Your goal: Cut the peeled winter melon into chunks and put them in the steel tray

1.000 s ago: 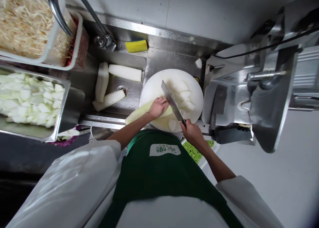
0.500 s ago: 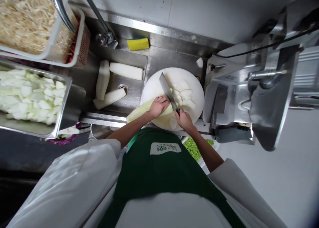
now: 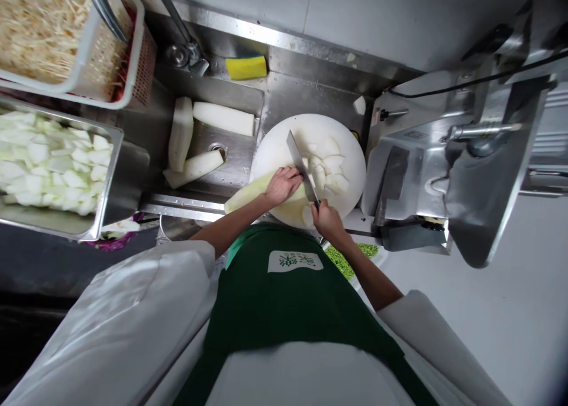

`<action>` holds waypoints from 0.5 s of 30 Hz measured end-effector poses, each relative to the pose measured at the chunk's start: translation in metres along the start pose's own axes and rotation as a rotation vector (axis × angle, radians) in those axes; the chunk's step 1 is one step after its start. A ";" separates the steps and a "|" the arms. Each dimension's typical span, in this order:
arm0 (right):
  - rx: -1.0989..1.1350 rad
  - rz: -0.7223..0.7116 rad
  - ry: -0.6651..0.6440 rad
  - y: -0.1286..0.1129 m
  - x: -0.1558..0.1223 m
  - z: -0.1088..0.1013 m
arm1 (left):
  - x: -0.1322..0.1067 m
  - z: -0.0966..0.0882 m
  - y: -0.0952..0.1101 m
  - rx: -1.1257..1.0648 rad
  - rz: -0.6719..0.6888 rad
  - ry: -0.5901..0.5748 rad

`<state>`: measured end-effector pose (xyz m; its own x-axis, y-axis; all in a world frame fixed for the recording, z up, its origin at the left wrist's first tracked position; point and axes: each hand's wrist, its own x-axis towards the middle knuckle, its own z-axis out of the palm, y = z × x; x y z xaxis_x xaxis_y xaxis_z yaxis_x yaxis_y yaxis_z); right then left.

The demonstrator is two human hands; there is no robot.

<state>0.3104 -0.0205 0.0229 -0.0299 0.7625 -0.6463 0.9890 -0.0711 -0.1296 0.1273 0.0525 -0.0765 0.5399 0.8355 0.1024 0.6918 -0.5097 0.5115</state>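
Observation:
My right hand [image 3: 329,221] is wrapped round the dark handle of a kitchen knife [image 3: 300,164], whose broad blade points away from me over the chopping board. Under my left hand [image 3: 284,186] lies a long, pale green peeled gourd [image 3: 248,195], held down by curled fingers close to the blade. The gourd's left end juts past the rim of the round white chopping board [image 3: 277,139]. Right of the blade several cut gourd pieces [image 3: 331,164] are spread on the board. One more piece [image 3: 307,215] rests near the board's front edge.
Left of the board, peeled gourds [image 3: 224,118] lie in a steel sink [image 3: 239,160] below a tap [image 3: 177,15]. A steel pan [image 3: 116,151] of cut pieces and a basket of bean sprouts [image 3: 44,33] stand farther left. A yellow sponge [image 3: 246,68] lies behind; a slicing machine [image 3: 417,157] stands right.
The view has shifted slightly. My left hand still presses on the gourd, and the knife in my right hand has moved only a little, staying at the gourd's right end.

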 end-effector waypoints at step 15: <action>-0.094 -0.027 -0.016 0.017 -0.046 -0.020 | -0.012 0.000 0.001 0.047 -0.026 0.042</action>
<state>0.3311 -0.0442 0.0655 -0.0581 0.7530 -0.6555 0.9970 0.0107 -0.0761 0.1214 0.0414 -0.0772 0.5010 0.8562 0.1260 0.7276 -0.4955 0.4744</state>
